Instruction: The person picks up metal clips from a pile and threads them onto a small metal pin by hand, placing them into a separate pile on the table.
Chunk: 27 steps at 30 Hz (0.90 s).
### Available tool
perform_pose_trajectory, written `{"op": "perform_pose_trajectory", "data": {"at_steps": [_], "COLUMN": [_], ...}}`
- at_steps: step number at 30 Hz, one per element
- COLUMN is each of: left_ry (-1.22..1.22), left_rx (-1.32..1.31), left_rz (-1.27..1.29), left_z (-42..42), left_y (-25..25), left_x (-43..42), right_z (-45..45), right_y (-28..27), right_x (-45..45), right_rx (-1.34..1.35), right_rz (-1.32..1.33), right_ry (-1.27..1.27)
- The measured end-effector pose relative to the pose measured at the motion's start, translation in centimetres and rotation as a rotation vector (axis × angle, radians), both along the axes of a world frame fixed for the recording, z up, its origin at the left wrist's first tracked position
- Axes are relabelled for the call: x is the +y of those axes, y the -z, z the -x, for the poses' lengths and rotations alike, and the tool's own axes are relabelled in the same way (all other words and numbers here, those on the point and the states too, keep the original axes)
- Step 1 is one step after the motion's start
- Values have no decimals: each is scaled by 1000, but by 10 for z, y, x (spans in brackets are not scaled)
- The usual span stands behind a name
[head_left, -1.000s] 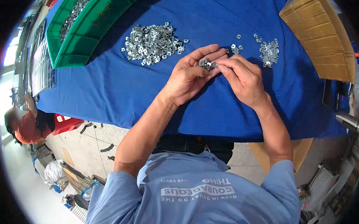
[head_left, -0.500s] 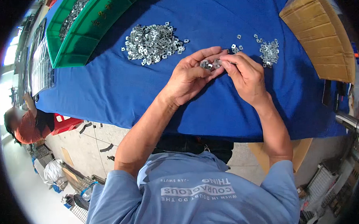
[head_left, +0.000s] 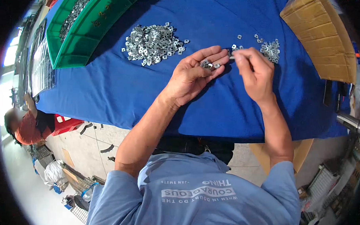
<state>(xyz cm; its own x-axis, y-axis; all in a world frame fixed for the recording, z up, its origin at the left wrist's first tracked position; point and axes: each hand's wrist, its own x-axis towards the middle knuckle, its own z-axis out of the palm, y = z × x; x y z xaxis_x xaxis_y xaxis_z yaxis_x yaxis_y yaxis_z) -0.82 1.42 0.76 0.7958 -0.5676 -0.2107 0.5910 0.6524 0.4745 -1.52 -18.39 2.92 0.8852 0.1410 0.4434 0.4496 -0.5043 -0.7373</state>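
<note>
My left hand (head_left: 193, 71) is palm up above the blue cloth, with its thumb bent over several small square metal clips (head_left: 206, 64) that it holds in the palm. One clip (head_left: 217, 66) lies nearer the fingers. Just right of those fingertips, my right hand (head_left: 256, 71) pinches what looks like another small metal clip (head_left: 232, 57); motion blurs it. A large heap of the same clips (head_left: 152, 44) sits on the cloth beyond my left hand. Past my right hand lies a smaller heap (head_left: 270, 51), and a few loose clips (head_left: 234, 47) are partly hidden behind its fingers.
The blue cloth (head_left: 105, 90) covers the table. A green bin (head_left: 77, 49) with small metal parts stands at the far left, a cardboard box (head_left: 319, 38) at the far right. Beyond the table's left end a person (head_left: 27, 125) sits near a red plastic item (head_left: 66, 124).
My right hand has moved right, away from my left palm, with a small piece between its fingertips. My left hand has hardly moved and still holds clips.
</note>
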Motion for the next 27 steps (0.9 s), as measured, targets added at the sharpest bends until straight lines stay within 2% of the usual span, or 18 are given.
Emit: {"op": "perform_pose_trajectory", "data": {"at_steps": [1, 4, 22, 24, 27], "left_ry": [-1, -4, 33, 8, 2], "left_rx": [1, -6, -38, -25, -19], "left_rz": [-1, 23, -2, 30, -4], "left_z": [0, 0, 0, 0, 0], "left_y": [1, 6, 6, 4, 5], "left_x": [0, 1, 2, 1, 0], "right_z": [3, 5, 3, 3, 3], "right_y": [-2, 0, 12, 0, 1], "right_x": [1, 8, 8, 4, 2], "right_rx": [46, -50, -112, -25, 4], "right_rz": [-5, 15, 72, -48, -44], "right_ry": [-72, -184, -159, -55, -166]}}
